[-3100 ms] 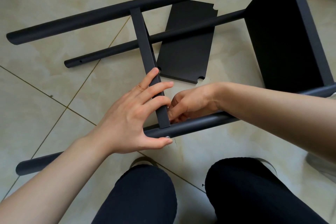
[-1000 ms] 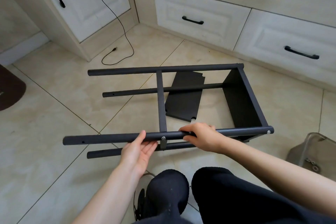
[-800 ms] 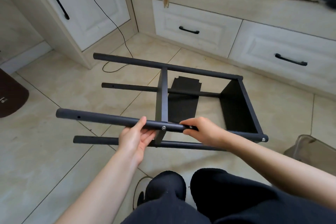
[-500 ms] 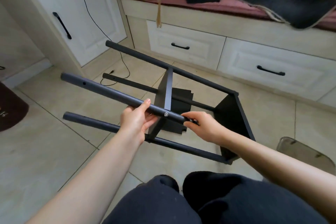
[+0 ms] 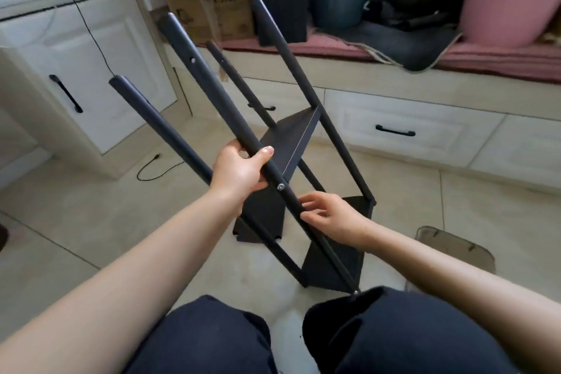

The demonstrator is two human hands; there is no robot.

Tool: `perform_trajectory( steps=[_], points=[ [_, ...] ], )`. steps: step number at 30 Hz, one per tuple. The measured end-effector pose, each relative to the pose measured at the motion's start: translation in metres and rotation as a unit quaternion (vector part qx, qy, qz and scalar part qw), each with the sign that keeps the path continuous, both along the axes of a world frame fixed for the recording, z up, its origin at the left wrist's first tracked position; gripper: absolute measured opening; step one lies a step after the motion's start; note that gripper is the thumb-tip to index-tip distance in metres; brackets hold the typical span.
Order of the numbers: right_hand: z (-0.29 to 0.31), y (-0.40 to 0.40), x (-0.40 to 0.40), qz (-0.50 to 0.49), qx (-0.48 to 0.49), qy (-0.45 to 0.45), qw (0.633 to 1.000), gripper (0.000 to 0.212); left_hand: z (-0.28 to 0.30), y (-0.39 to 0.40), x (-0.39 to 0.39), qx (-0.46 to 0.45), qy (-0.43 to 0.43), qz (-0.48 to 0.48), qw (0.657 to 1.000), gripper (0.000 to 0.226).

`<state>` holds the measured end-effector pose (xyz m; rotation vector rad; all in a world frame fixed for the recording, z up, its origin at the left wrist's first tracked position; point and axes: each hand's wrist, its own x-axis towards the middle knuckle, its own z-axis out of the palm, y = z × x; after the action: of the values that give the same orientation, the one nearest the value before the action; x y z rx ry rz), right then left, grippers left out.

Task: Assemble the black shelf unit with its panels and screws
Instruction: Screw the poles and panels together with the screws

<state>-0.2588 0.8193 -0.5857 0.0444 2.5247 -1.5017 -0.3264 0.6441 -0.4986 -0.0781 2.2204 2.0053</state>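
Note:
The black shelf frame (image 5: 212, 82) is tipped steeply, its four round posts pointing up and away, its base end on the floor near my knees. My left hand (image 5: 239, 170) grips the nearest post just above a silver screw head (image 5: 281, 187). My right hand (image 5: 331, 215) holds the same post below that screw between fingers and thumb. A middle shelf panel (image 5: 291, 136) sits edge-on between the posts. The bottom panel (image 5: 331, 267) is fixed at the frame's low end. A loose black panel (image 5: 261, 222) lies flat on the tiles behind the posts.
White cabinets with black handles (image 5: 65, 97) stand at left, white drawers (image 5: 394, 130) ahead under a bench with a cardboard box (image 5: 212, 12) and cushions. A black cable (image 5: 151, 167) trails on the floor. A clear plastic container (image 5: 455, 249) sits at right. My dark-trousered knees fill the bottom.
The frame has swung from lying on its side to a steep upward tilt, its free post ends rising toward the bench. Both hands stayed on the near post.

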Motion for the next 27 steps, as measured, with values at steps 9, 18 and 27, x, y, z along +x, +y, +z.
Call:
perform_trajectory(
  steps=[9,18,27],
  points=[
    [0.014,0.059,0.026,-0.070,-0.074,-0.035,0.994,0.017,0.012,0.021,0.011,-0.116,0.084,-0.097,0.985,0.016],
    [0.038,0.138,0.023,-0.242,0.003,-0.014,0.970,0.032,0.009,0.039,0.028,-0.185,0.171,-0.201,0.946,0.015],
    [0.079,0.176,-0.024,-0.401,0.045,0.100,0.909,0.046,0.006,0.035,0.032,-0.243,0.205,-0.254,0.914,0.023]
  ],
)
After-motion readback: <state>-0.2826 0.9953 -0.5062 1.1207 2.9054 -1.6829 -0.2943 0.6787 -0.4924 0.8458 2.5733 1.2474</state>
